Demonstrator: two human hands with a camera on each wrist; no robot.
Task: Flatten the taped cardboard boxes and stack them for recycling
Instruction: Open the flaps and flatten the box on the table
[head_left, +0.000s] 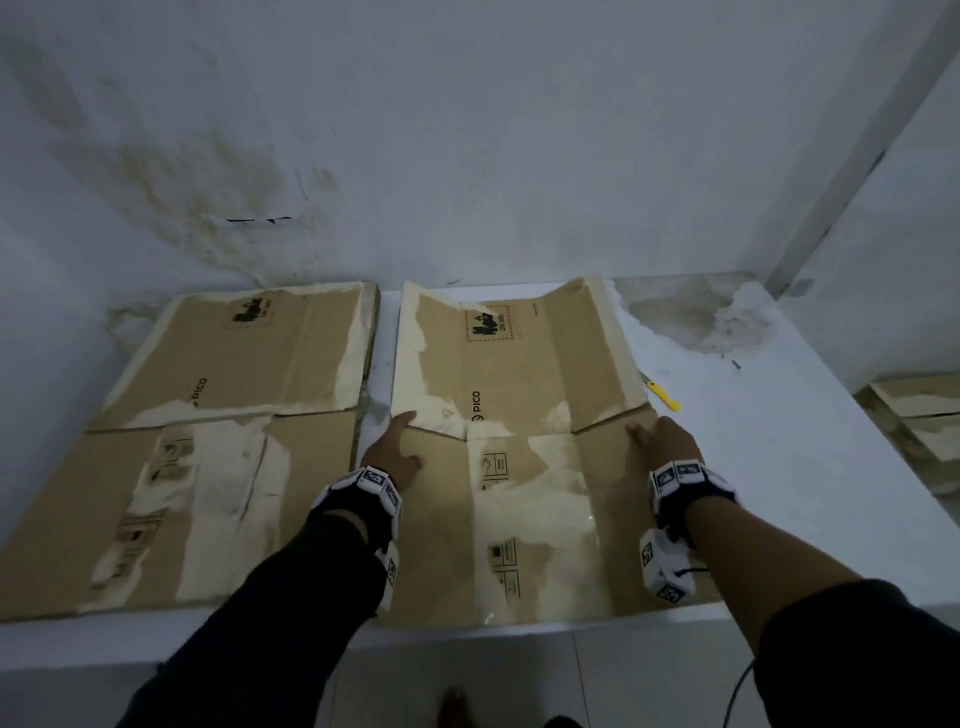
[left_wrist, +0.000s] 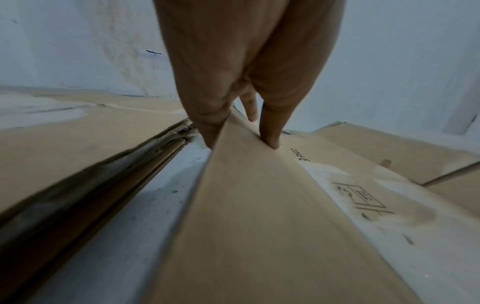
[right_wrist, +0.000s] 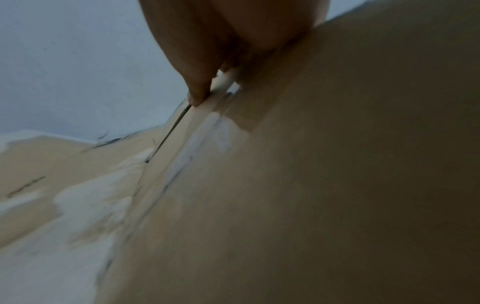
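Note:
Two flattened brown cardboard boxes with torn white patches lie side by side on a white surface. My left hand pinches the left edge of the right-hand box, thumb on top and fingers under the edge. The left wrist view shows that hand astride the raised edge of the box. My right hand grips the same box's right edge at the flap fold, thumb on top. The right wrist view is blurred: the hand sits against the cardboard. The other flattened box lies to the left, untouched.
A yellow utility knife lies on the white surface just right of the held box. More flattened cardboard sits lower at the far right. A stained wall backs the surface. A narrow gap separates the two boxes.

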